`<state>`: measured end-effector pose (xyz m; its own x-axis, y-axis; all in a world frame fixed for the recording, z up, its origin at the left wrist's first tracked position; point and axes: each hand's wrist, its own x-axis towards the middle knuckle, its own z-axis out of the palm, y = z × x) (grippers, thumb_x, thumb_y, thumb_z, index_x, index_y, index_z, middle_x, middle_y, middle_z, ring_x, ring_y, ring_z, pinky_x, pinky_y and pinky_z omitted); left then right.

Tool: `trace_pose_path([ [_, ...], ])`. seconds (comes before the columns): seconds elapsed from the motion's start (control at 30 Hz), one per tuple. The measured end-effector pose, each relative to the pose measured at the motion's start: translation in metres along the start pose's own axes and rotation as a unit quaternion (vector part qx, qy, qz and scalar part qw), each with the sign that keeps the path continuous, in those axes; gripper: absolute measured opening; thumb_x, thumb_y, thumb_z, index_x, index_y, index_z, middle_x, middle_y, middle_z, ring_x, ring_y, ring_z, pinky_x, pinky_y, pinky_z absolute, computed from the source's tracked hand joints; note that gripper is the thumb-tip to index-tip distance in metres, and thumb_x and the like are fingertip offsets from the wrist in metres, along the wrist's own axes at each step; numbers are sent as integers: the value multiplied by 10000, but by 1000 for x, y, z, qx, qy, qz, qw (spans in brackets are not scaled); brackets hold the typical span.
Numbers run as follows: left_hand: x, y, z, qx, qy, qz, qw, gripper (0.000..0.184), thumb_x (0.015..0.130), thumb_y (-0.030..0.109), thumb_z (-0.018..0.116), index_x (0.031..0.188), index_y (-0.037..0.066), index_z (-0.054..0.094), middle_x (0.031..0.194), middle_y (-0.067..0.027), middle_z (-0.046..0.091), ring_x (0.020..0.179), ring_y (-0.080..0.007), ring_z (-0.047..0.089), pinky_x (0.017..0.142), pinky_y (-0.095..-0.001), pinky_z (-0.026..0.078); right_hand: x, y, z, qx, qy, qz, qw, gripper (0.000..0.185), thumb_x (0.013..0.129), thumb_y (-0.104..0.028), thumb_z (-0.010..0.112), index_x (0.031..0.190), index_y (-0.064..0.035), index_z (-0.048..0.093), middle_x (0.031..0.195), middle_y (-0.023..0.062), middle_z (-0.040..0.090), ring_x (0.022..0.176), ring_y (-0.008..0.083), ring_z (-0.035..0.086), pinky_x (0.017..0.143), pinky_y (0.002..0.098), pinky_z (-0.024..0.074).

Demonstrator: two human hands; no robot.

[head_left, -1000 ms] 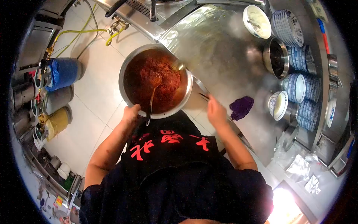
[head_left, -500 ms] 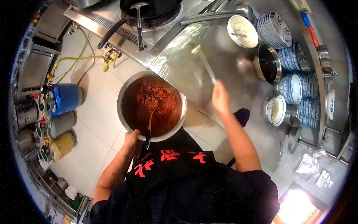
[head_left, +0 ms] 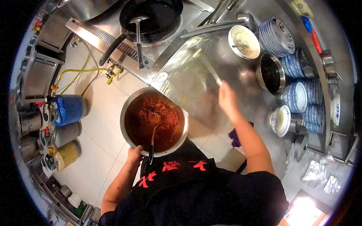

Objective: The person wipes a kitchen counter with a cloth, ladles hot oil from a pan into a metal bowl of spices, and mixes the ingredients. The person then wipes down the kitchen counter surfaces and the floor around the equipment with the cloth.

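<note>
My left hand (head_left: 135, 153) is closed on the near-left rim of a big metal pot (head_left: 123, 130), which is held beside the counter's edge. Dark red, oily chili-like paste (head_left: 164, 124) lies in the pot. A ladle (head_left: 152, 137) rests in the paste, its black-tipped handle leaning over the near rim. Over the steel counter (head_left: 241, 83), my right hand (head_left: 227, 98) is wrapped around a long, flat, pale-handled utensil (head_left: 212, 71). Motion blurs the utensil's far end, so its kind cannot be made out. A shiny, yellowish wet film (head_left: 175, 77) covers the counter beneath it.
A black wok (head_left: 158, 19) with a metal ladle (head_left: 138, 37) sits on the stove. A white bowl (head_left: 244, 41), a steel bowl of dark liquid (head_left: 270, 74) and stacked blue-patterned bowls (head_left: 296, 97) line the right. Gas cylinders (head_left: 69, 109) stand at left.
My right hand and the utensil have shifted slightly right. The whole view has tilted, so the pot, stove and cylinders appear lower. My left hand keeps its hold on the pot.
</note>
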<state>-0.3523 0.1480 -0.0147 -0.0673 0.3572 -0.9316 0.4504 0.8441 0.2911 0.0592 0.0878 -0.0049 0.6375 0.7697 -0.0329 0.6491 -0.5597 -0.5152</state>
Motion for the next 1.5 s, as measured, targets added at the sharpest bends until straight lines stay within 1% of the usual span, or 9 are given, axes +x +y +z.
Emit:
trace_pose_path([
  [0.1, 3, -3, 0, -2, 3, 0, 1000, 169, 699, 119, 531, 800, -17, 521, 572, -53, 485, 371, -125, 379, 324, -256, 253, 66, 29, -4, -47, 158, -89, 982, 239, 862, -154, 427, 1062, -82, 535, 720, 204, 580, 639, 372, 563, 537, 457, 421],
  [0.23, 22, -19, -2, -23, -3, 28, 999, 169, 698, 157, 520, 778, 11, 489, 541, -50, 455, 354, -129, 359, 306, -265, 256, 25, 14, 7, -67, -15, 17, 997, 253, 856, -162, 429, 1079, -91, 527, 745, 208, 586, 663, 395, 566, 560, 472, 436],
  [0.33, 18, -15, 0, -34, 13, 28, 999, 159, 689, 130, 542, 759, -12, 526, 552, -46, 466, 368, -122, 370, 327, -258, 254, -49, 1, 27, 32, -87, -142, 986, 269, 856, -156, 427, 1091, -57, 515, 937, 249, 579, 907, 394, 545, 794, 448, 432],
  [0.53, 19, -18, -2, -35, 16, 25, 999, 214, 676, 152, 546, 774, -38, 542, 585, -56, 484, 389, -127, 379, 346, -273, 258, 60, 14, 18, -41, 61, -77, 994, 262, 872, -164, 414, 1088, -54, 511, 810, 211, 598, 696, 395, 576, 601, 457, 455],
  [0.7, 11, -7, 0, -10, 25, 24, 999, 218, 687, 154, 538, 772, -46, 550, 612, -76, 513, 423, -141, 424, 364, -277, 289, 18, -25, 37, -79, -72, -24, 994, 279, 855, -174, 425, 1107, -101, 517, 796, 215, 590, 726, 403, 562, 625, 466, 447],
  [0.87, 11, -11, 1, -3, 45, 31, 999, 245, 694, 156, 528, 795, -65, 561, 642, -97, 546, 457, -171, 476, 384, -297, 336, -62, -12, 63, 52, -6, -261, 964, 288, 814, -119, 498, 1084, -25, 536, 802, 211, 594, 708, 364, 584, 622, 394, 468],
  [1.0, 24, -21, -2, 22, 23, 39, 999, 219, 714, 183, 520, 785, -22, 551, 613, -84, 535, 448, -159, 461, 371, -257, 337, 20, 9, 9, -25, 33, -21, 999, 269, 854, -159, 434, 1098, -86, 521, 799, 204, 596, 726, 381, 575, 637, 441, 455],
  [1.3, 25, -23, -1, -11, 13, 44, 999, 188, 745, 175, 501, 780, -10, 520, 574, -48, 484, 388, -110, 363, 333, -254, 273, -100, -23, 62, 2, -23, -246, 969, 263, 848, -144, 466, 1082, -48, 536, 719, 215, 584, 644, 382, 575, 579, 421, 475],
  [1.5, 23, -21, -3, -9, 2, 52, 999, 195, 721, 172, 515, 779, -13, 525, 581, -53, 489, 411, -127, 398, 344, -258, 290, -9, -26, 28, -39, -18, -63, 997, 288, 893, -172, 372, 1125, -49, 489, 806, 237, 589, 703, 397, 577, 598, 439, 468],
])
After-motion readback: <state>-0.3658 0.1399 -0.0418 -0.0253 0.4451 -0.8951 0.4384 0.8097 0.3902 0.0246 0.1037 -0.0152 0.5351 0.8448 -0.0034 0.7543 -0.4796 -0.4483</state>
